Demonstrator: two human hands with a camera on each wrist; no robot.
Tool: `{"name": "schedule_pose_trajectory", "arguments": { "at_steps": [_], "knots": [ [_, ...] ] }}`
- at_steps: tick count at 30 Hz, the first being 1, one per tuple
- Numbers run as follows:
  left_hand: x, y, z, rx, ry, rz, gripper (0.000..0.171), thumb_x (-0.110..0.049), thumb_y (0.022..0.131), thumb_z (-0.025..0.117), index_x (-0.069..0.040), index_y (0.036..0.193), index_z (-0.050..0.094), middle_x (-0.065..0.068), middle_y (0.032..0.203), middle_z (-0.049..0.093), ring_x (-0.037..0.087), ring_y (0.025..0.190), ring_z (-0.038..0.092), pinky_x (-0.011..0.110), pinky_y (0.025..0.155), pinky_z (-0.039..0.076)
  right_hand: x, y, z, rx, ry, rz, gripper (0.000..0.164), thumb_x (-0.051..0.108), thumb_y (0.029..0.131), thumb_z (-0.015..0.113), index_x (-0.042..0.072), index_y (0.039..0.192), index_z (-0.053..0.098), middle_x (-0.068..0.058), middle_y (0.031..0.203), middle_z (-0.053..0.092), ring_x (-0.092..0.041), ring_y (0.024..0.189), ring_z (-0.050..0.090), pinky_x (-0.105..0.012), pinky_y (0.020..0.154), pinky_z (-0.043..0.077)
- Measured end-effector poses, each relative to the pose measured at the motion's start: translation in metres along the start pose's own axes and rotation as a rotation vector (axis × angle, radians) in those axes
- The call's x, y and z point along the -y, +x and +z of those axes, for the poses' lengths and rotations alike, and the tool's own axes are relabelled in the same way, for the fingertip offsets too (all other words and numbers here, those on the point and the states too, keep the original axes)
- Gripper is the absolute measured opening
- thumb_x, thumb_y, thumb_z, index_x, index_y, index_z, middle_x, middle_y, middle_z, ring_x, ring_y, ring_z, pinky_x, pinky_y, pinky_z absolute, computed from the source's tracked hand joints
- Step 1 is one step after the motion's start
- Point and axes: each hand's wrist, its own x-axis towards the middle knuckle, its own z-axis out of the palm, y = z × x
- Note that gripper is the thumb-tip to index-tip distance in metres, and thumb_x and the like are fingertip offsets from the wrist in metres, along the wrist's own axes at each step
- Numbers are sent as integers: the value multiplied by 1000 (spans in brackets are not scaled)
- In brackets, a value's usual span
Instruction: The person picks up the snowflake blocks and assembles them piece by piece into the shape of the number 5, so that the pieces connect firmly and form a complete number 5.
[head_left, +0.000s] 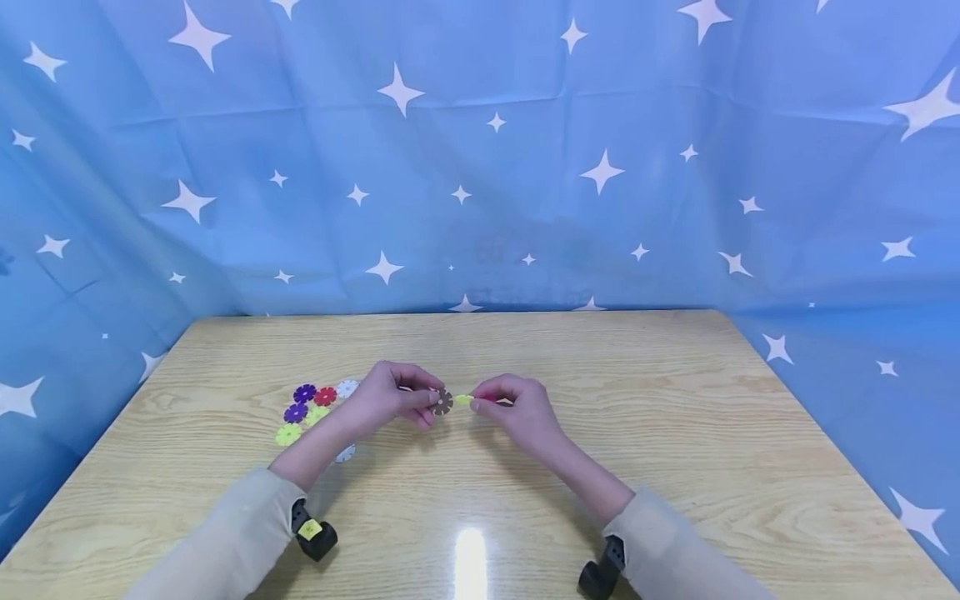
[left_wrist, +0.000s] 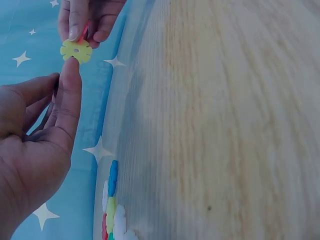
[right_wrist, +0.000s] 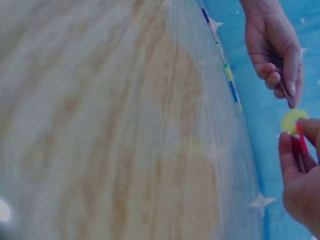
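Note:
Above the table, my left hand [head_left: 384, 398] pinches a dark brown notched snowflake disc [head_left: 445, 403] between thumb and fingers. Facing it, my right hand [head_left: 522, 410] holds a yellow snowflake disc [left_wrist: 82, 52] by thumb and fingertips. A pinkish-red disc [right_wrist: 302, 138], seen edge-on, meets the yellow one at my right fingertips, partly hidden by them. The yellow disc's near edge is right at the brown disc and the left thumb tip. My left fingers cover part of the brown disc.
Left of my left hand lies a loose group of snowflake discs on the wooden table [head_left: 637, 358]: purple [head_left: 296, 412], red [head_left: 326, 396], yellow-green [head_left: 288, 434] and white [head_left: 347, 388] ones. My left forearm hides part of the group. Behind the table hangs a blue star-patterned cloth [head_left: 480, 233].

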Motion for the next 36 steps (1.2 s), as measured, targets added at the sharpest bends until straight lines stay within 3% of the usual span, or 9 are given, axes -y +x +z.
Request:
{"name": "schedule_pose_trajectory", "arguments": {
  "at_steps": [11,19,26,36],
  "knots": [
    [0,-2,2,20,-39,1,23,3,98,64,14,118,66,19,98,73,22,74,74,42,75,62,1,-1,2,72,8,-48,9,1,90,76,-1,99,78,-12,104,73,-21,95,67,-27,81,59],
    [0,-4,-3,16,-60,12,20,4,96,66,14,113,69,20,98,73,22,72,73,40,73,63,5,4,7,69,23,-70,7,-1,88,78,-1,95,80,-11,100,74,-20,95,68,-27,81,59],
    [0,-7,-2,27,-66,-16,20,3,95,68,15,111,69,18,92,74,19,67,71,37,71,62,6,2,9,122,26,-79,7,-1,88,78,-2,95,79,-12,100,74,-19,93,68,-28,79,60],
    [-4,-7,1,-1,-90,-29,27,-1,100,63,15,122,66,19,99,74,21,76,72,36,75,62,11,3,6,72,27,-54,7,-2,89,76,0,95,77,-10,100,73,-18,88,68,-27,77,59]
  ]
}}
